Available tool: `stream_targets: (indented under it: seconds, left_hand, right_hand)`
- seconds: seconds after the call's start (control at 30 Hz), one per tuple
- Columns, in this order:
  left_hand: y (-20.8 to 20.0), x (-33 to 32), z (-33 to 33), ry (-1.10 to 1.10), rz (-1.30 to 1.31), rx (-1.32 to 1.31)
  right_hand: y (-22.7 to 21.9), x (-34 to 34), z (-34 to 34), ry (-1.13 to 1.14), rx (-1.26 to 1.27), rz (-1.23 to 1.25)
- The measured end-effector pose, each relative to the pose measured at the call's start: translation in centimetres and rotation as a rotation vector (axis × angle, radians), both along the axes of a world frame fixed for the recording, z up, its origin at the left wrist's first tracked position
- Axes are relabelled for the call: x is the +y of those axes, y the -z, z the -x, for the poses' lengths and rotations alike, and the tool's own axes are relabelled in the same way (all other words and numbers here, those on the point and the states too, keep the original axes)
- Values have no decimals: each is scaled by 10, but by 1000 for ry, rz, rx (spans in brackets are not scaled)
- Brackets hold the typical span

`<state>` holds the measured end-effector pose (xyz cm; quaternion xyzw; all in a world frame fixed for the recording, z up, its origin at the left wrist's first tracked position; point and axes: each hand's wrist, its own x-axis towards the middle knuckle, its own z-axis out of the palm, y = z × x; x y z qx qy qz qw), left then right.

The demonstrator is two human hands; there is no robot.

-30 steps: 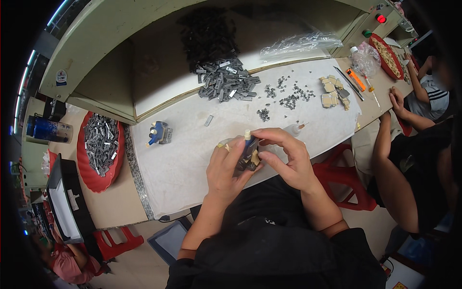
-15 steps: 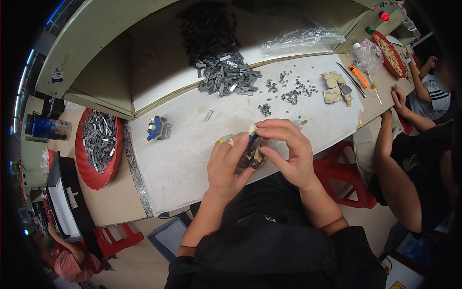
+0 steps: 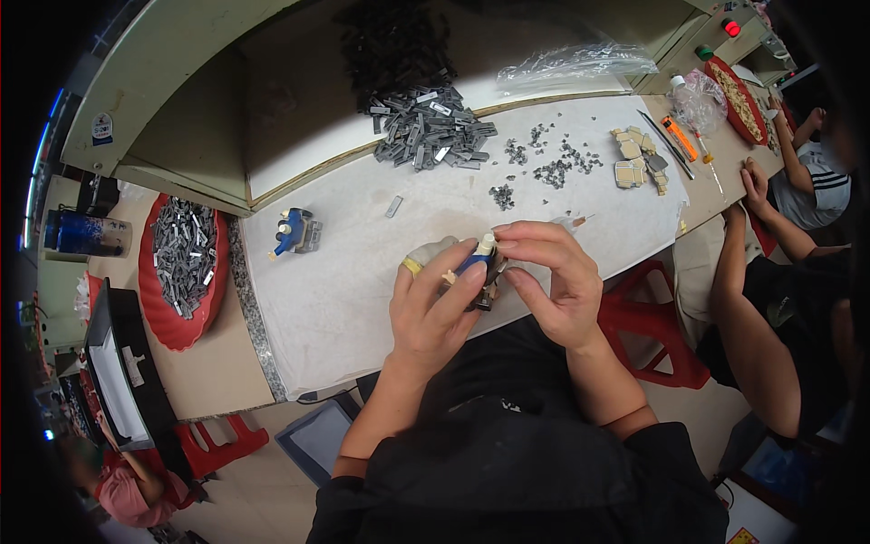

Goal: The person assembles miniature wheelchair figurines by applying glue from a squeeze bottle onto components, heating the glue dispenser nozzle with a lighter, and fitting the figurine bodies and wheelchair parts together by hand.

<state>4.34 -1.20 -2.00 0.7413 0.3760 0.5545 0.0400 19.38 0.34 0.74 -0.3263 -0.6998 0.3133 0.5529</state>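
My left hand is closed around a small blue toy-like piece with a cream, peg-shaped top and dark lower parts. My right hand curls over its other side, fingertips at the cream top and thumb close to the body. Fingers cover much of the piece. Just behind my left fingers lies a pale grey lump with a yellow band, partly hidden. A similar blue piece with cream and grey parts stands on the white sheet to the left, near one loose grey bar.
Grey bars are heaped at the back, with tiny grey parts and tan blocks to the right. An orange cutter lies beyond. A red dish of bars sits left. A co-worker's arm is at right.
The blue piece has turned in my hands, showing more of its blue body, and shifted slightly right. My right thumb has moved off the tan part low on the piece.
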Motion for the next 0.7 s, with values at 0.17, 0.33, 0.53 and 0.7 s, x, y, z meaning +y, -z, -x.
stream_targets:
  seconds: [0.17, 0.33, 0.53, 0.7]
  left_hand:
    - [12, -2, 0, 144, 153, -250]
    - [8, -9, 2, 238, 373, -446]
    - [6, -12, 5, 297, 512, -577]
    - [9, -11, 8, 360, 486, -480]
  right_hand:
    - [-7, 2, -1, -10, -75, -37]
    - [-11, 2, 8, 25, -127, -73]
    - [-9, 7, 18, 6, -35, -13]
    - [-2, 12, 30, -18, 104, 27]
